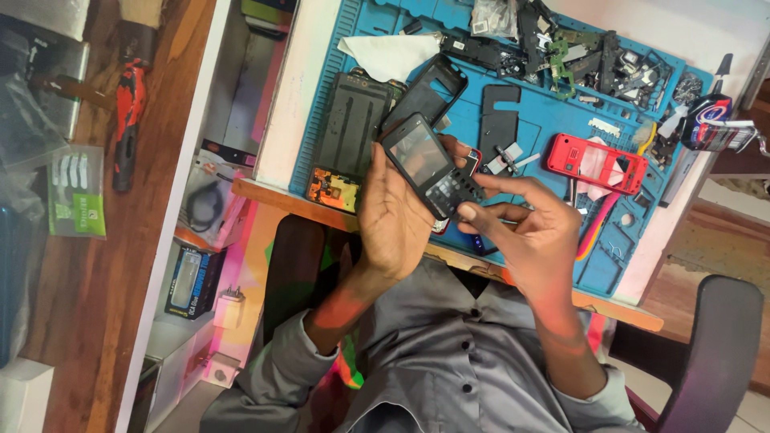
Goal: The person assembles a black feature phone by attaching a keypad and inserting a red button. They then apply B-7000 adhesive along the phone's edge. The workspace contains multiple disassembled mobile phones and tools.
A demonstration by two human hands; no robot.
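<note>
My left hand (pixel 393 216) holds a black phone front housing (pixel 429 163) with a clear screen window and an open keypad grid, raised above the blue work mat (pixel 553 116). My right hand (pixel 533 236) pinches the housing's keypad end with thumb and fingertips. Both hands hover over the near edge of the table, above my grey shirt.
On the mat lie a black phone back cover (pixel 350 120), a black frame (pixel 429 88), a red phone housing (pixel 597 163), a white cloth (pixel 391 54), a small circuit board (pixel 333 190) and several loose parts at the back. A red tool (pixel 128 120) lies on the wooden surface at left. A chair arm (pixel 714 345) is at right.
</note>
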